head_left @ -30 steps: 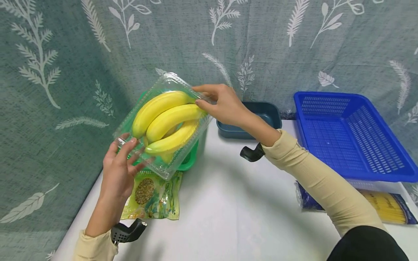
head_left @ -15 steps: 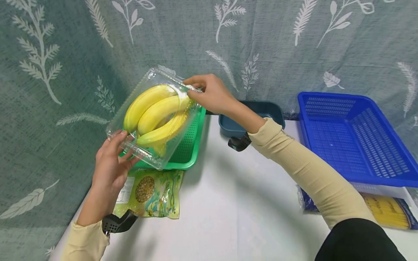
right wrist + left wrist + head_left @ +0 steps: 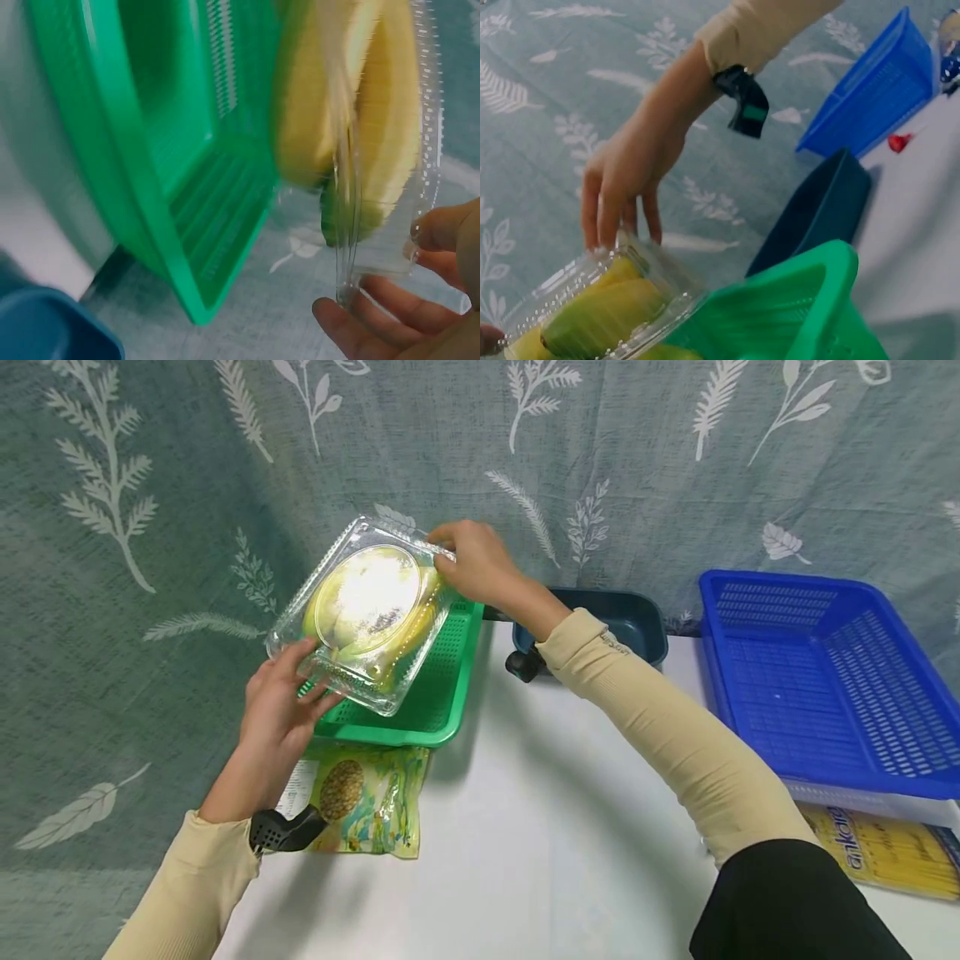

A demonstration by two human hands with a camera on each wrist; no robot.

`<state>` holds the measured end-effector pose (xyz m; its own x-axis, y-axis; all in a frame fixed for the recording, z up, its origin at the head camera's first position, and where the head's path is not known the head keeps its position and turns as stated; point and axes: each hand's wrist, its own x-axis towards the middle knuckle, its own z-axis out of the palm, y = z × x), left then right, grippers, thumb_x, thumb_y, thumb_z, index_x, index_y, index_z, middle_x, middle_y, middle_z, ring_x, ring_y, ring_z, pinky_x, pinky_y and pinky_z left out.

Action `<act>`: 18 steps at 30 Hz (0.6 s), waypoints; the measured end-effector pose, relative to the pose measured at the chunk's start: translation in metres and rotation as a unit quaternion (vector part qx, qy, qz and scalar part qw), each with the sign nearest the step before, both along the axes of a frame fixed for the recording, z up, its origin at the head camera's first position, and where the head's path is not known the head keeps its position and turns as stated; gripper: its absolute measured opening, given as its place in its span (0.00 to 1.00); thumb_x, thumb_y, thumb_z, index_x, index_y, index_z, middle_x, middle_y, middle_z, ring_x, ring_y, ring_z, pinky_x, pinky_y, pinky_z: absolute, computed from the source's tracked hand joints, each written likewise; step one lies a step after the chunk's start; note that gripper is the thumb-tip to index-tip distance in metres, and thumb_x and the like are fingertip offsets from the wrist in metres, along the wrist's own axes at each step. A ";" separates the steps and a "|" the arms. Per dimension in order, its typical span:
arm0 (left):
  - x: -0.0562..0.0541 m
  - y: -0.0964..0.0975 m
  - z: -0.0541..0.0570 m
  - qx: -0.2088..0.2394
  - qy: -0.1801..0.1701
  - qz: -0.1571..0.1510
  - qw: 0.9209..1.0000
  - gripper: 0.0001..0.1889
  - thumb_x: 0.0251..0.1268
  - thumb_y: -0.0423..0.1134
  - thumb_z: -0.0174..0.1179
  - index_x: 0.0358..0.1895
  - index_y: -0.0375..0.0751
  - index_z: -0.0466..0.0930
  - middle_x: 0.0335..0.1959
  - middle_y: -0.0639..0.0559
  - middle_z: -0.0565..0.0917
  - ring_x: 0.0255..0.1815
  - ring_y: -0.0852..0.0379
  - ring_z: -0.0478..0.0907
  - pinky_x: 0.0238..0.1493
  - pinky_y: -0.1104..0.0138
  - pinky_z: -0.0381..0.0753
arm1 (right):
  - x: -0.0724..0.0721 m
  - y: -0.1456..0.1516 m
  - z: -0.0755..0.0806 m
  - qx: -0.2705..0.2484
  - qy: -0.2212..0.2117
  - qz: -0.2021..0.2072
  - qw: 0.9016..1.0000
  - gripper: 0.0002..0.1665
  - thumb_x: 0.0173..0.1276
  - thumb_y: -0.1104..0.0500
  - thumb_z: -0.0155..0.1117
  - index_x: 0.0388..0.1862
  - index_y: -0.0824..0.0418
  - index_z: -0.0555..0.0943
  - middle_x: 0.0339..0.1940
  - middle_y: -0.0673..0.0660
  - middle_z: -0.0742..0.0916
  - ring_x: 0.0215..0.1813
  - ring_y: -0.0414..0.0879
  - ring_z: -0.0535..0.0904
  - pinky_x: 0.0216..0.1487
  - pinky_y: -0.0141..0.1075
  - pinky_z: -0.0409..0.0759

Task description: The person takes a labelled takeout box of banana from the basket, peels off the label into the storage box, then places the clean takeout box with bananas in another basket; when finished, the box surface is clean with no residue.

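A clear plastic clamshell container [image 3: 367, 670] with bananas inside is held tilted above the green basket [image 3: 450, 693]. My left hand [image 3: 279, 703] grips its near-left corner, thumb on top and other fingers beneath. At the far-right corner my right hand [image 3: 476, 564] pinches the rim, which the right wrist view shows between thumb and fingers. Bright glare on the lid hides much of the fruit in the head view. Yellow bananas [image 3: 604, 315] with greenish parts show through the plastic in the left wrist view. The container covers part of the basket.
A green printed bag [image 3: 375, 802] lies in front of the green basket. The dark teal tub [image 3: 637, 622] stands at the back, partly behind my right forearm. On the right, a blue basket [image 3: 795, 693] sits over a white tray, with a pasta pack [image 3: 885, 852] near it.
Both hands have lifted the container back and tilted it, so its lid now catches strong glare. More of the green basket shows beneath it. The grips stay the same.
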<state>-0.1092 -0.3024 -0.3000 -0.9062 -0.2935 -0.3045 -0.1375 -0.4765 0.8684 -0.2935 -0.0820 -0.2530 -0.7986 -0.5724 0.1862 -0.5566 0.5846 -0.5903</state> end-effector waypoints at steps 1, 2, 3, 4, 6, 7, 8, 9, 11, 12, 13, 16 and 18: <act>-0.001 0.000 0.000 0.005 -0.007 -0.001 1.000 0.45 0.76 0.47 0.54 0.81 0.57 0.29 0.80 0.47 0.28 0.81 0.43 0.32 0.71 0.56 0.64 | -0.002 -0.002 -0.001 0.018 0.010 -0.002 1.000 0.22 0.80 0.57 0.50 0.70 0.56 0.76 0.67 0.56 0.80 0.39 0.44 0.84 0.22 0.31 0.58; -0.002 0.001 0.001 0.010 -0.015 -0.001 1.000 0.44 0.76 0.47 0.55 0.81 0.58 0.32 0.80 0.48 0.28 0.81 0.43 0.32 0.70 0.57 0.65 | -0.003 -0.004 -0.001 0.033 0.022 -0.004 0.999 0.22 0.80 0.57 0.50 0.70 0.56 0.76 0.66 0.56 0.80 0.29 0.44 0.81 0.21 0.31 0.58; -0.003 0.001 0.001 0.018 -0.023 -0.002 1.000 0.43 0.76 0.47 0.55 0.81 0.59 0.33 0.80 0.49 0.28 0.81 0.43 0.31 0.69 0.59 0.67 | -0.004 -0.006 -0.002 0.046 0.029 -0.007 0.998 0.23 0.80 0.57 0.49 0.70 0.56 0.75 0.65 0.56 0.81 0.21 0.43 0.74 0.21 0.31 0.58; -0.004 0.001 0.002 0.024 -0.030 -0.002 0.999 0.43 0.75 0.48 0.55 0.81 0.60 0.34 0.80 0.49 0.28 0.81 0.43 0.31 0.68 0.59 0.68 | -0.006 -0.008 -0.002 0.058 0.034 -0.008 0.998 0.23 0.81 0.57 0.49 0.70 0.56 0.75 0.65 0.56 0.81 0.15 0.42 0.67 0.20 0.31 0.58; -0.008 0.001 0.003 0.040 -0.043 0.000 0.998 0.43 0.74 0.48 0.57 0.81 0.63 0.37 0.81 0.51 0.29 0.81 0.44 0.32 0.67 0.58 0.69 | -0.009 -0.010 -0.003 0.075 0.034 -0.012 0.997 0.24 0.81 0.56 0.47 0.71 0.55 0.74 0.65 0.56 0.81 0.12 0.40 0.59 0.19 0.31 0.58; -0.010 0.001 0.004 0.046 -0.050 0.002 0.998 0.44 0.73 0.48 0.58 0.81 0.65 0.37 0.81 0.51 0.30 0.81 0.44 0.32 0.67 0.58 0.69 | -0.010 -0.011 -0.004 0.082 0.030 -0.015 0.996 0.24 0.81 0.56 0.47 0.72 0.55 0.73 0.66 0.56 0.80 0.12 0.40 0.56 0.19 0.31 0.59; -0.013 0.001 0.005 0.052 -0.055 0.002 0.997 0.44 0.73 0.48 0.58 0.81 0.66 0.36 0.81 0.51 0.29 0.81 0.44 0.33 0.68 0.57 0.68 | -0.011 -0.012 -0.005 0.089 0.027 -0.016 0.996 0.25 0.81 0.55 0.46 0.73 0.54 0.72 0.63 0.56 0.82 0.13 0.39 0.53 0.18 0.31 0.59; -0.015 0.001 0.005 0.060 -0.060 0.003 0.996 0.45 0.73 0.48 0.59 0.80 0.67 0.34 0.81 0.52 0.29 0.81 0.45 0.33 0.68 0.57 0.68 | -0.011 -0.014 -0.006 0.099 0.021 -0.017 0.995 0.26 0.82 0.54 0.45 0.75 0.54 0.70 0.58 0.57 0.84 0.12 0.39 0.53 0.18 0.31 0.59; -0.020 0.002 0.005 0.073 -0.069 0.008 0.995 0.47 0.73 0.47 0.59 0.80 0.69 0.31 0.81 0.52 0.29 0.81 0.45 0.34 0.69 0.56 0.66 | -0.012 -0.016 -0.008 0.115 0.013 -0.018 0.993 0.28 0.82 0.52 0.43 0.77 0.54 0.66 0.53 0.56 0.85 0.13 0.39 0.54 0.18 0.31 0.60; -0.022 0.002 0.004 0.077 -0.071 0.010 0.994 0.47 0.73 0.47 0.58 0.80 0.69 0.30 0.81 0.52 0.29 0.81 0.45 0.35 0.69 0.56 0.66 | -0.011 -0.017 -0.009 0.123 0.013 -0.018 0.992 0.28 0.82 0.52 0.43 0.78 0.54 0.65 0.52 0.56 0.85 0.13 0.39 0.54 0.18 0.32 0.60; -0.023 0.002 0.003 0.082 -0.076 0.013 0.994 0.48 0.73 0.47 0.58 0.79 0.69 0.26 0.81 0.51 0.29 0.81 0.45 0.35 0.69 0.56 0.67 | -0.010 -0.019 -0.010 0.128 0.014 -0.017 0.992 0.29 0.82 0.51 0.42 0.78 0.54 0.64 0.50 0.56 0.86 0.14 0.39 0.54 0.18 0.32 0.60; -0.027 0.001 0.000 0.089 -0.087 0.025 0.992 0.51 0.73 0.47 0.58 0.77 0.70 0.22 0.80 0.48 0.29 0.80 0.45 0.38 0.67 0.56 0.69 | -0.006 -0.023 -0.014 0.134 0.028 -0.003 0.991 0.28 0.82 0.51 0.42 0.77 0.57 0.65 0.55 0.55 0.85 0.15 0.40 0.57 0.20 0.32 0.61; -0.029 0.001 -0.002 0.085 -0.094 0.027 0.992 0.52 0.73 0.47 0.58 0.76 0.70 0.18 0.79 0.46 0.30 0.80 0.45 0.40 0.66 0.57 0.71 | -0.004 -0.025 -0.017 0.128 0.039 0.010 0.991 0.28 0.82 0.52 0.42 0.76 0.59 0.67 0.50 0.58 0.86 0.15 0.40 0.56 0.20 0.32 0.59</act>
<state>-0.1385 -0.3015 -0.3018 -0.8127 -0.2709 -0.5158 -0.2593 -0.6247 0.7366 -0.2971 -0.1071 -0.2699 -0.7751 -0.6250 0.0928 -0.6080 0.6979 -0.3786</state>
